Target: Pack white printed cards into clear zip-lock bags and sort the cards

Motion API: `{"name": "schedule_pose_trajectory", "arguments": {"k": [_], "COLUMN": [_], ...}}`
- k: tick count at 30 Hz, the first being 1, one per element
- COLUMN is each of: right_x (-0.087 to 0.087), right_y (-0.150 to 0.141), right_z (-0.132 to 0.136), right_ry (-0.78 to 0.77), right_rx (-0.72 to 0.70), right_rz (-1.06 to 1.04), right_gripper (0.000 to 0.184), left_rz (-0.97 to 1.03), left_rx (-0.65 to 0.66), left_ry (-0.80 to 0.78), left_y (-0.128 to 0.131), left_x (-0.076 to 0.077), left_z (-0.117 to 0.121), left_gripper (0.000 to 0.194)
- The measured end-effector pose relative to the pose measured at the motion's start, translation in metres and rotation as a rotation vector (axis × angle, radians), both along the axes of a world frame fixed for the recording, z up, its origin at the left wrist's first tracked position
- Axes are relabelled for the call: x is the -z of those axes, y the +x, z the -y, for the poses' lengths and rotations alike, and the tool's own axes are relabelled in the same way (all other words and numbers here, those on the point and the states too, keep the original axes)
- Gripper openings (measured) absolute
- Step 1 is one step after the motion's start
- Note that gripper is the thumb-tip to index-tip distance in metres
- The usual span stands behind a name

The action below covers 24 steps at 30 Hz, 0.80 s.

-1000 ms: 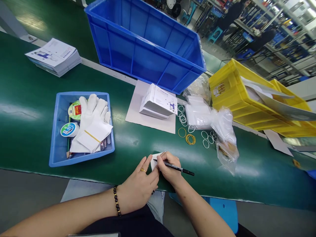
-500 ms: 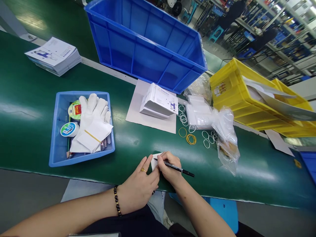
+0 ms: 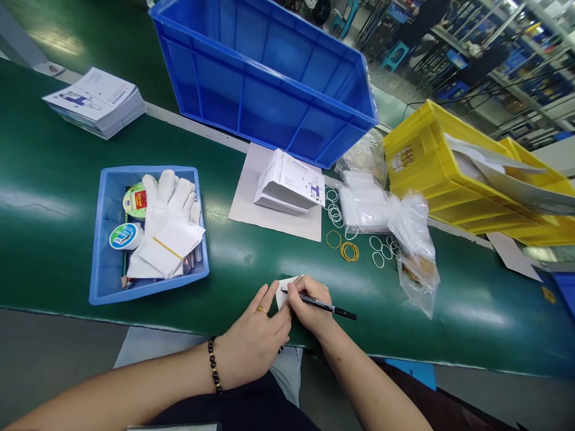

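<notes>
My right hand (image 3: pixel 313 305) is closed around a black marker pen (image 3: pixel 330 307), its tip on a small white slip of paper (image 3: pixel 282 299). A short dark mark shows near the tip. My left hand (image 3: pixel 257 332) holds the slip against the green table, its fingertips along the left and lower edges. Poking out from under this hand is a small black piece (image 3: pixel 281 349), perhaps a pen cap; most of it is hidden. Both hands are close together at the table's front edge.
A blue tray (image 3: pixel 96 239) holds gloves, tape rolls and slips. Printed booklets (image 3: pixel 291 182) rest on grey card, with another stack (image 3: pixel 96 102) at far left. Rubber bands (image 3: pixel 349 251) and plastic bags (image 3: pixel 366 203) lie right. Behind stand a large blue crate (image 3: pixel 269 96) and yellow bins (image 3: pixel 431 173).
The pen tip has moved slightly right over the slip, and a small dark mark now shows there. My left hand has barely moved. The view has shifted a little.
</notes>
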State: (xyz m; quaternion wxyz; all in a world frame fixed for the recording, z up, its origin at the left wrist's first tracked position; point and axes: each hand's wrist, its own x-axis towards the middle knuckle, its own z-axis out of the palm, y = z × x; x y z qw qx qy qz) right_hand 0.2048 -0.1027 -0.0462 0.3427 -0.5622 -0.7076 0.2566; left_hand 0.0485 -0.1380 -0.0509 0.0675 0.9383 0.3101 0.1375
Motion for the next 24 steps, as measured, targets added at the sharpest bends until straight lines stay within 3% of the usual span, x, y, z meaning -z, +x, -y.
{"name": "schedule_pose_trajectory", "arguments": {"k": [24], "right_x": [-0.0008], "right_y": [-0.0009], "right_z": [0.0001], "right_ry": [-0.008], "right_rx": [0.087], "right_rz": [-0.015], "right_gripper": [0.031], "left_rz": [-0.006], "left_rx": [0.003], "left_ry": [-0.023], "left_y": [-0.0006], "left_x": [0.0007], "left_z": [0.0000], "left_gripper": [0.039]}}
